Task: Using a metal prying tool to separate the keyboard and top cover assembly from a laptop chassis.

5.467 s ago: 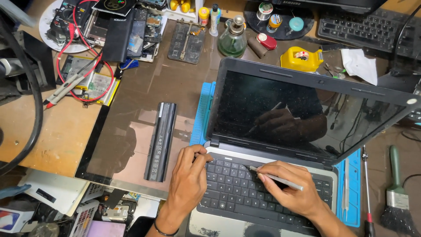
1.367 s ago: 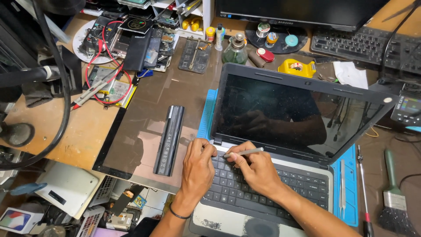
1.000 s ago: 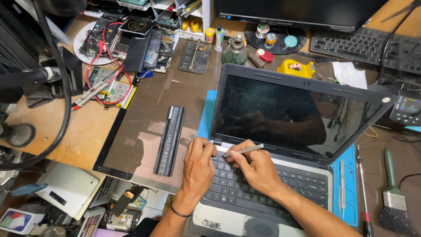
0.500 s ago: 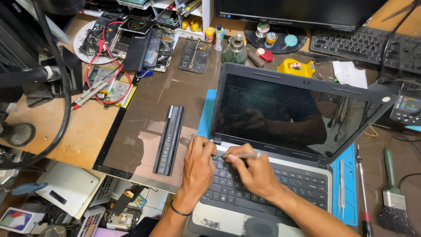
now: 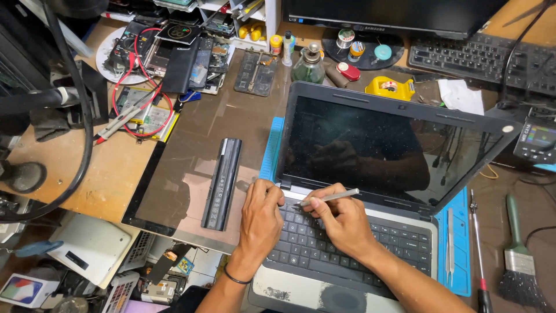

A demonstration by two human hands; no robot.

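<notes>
Low in the frame's centre, your right hand [image 5: 341,223] pinches a slim metal tool [image 5: 329,198] at the laptop keyboard's [image 5: 347,255] top-left corner, left hand [image 5: 262,217] pressing flat, holding nothing; those keycaps look brittle, so lever gently at their edges.

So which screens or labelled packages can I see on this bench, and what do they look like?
Laptop screen: centre, dark, dusty rectangle, switched off.
Monitor: top edge, black.
Small meter display: far right, lit, multicoloured.
Box: bottom left, white with colourful print.
Battery: left of laptop, long black bar with a label.
</notes>
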